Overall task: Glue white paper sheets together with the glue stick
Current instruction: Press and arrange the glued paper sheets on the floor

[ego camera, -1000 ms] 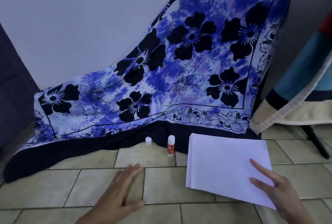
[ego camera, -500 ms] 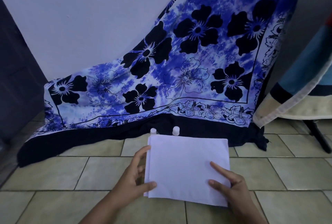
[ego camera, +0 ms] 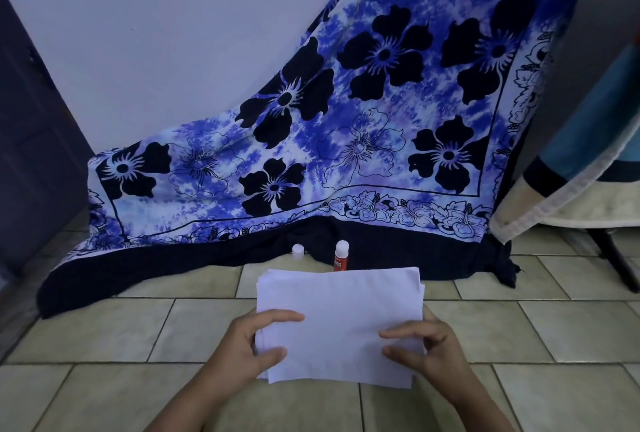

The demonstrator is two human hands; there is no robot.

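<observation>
A stack of white paper sheets [ego camera: 341, 314] is in front of me, held over the tiled floor. My left hand [ego camera: 249, 345] grips its left edge, thumb on top. My right hand [ego camera: 424, 350] grips its right edge the same way. Behind the stack a glue stick [ego camera: 340, 255] with a red label and white top stands upright on the floor; its lower part is hidden by the paper. A small white cap [ego camera: 298, 252] stands to the left of the glue stick.
A blue flowered cloth [ego camera: 346, 141] hangs against the wall and spreads onto the beige tiled floor [ego camera: 104, 334]. A striped blanket [ego camera: 568, 168] on a dark stand hangs at the right. A dark door or panel [ego camera: 31, 141] is at the left.
The paper stack has moved from the right to the middle, in front of the glue stick. Both hands have closed on its side edges.
</observation>
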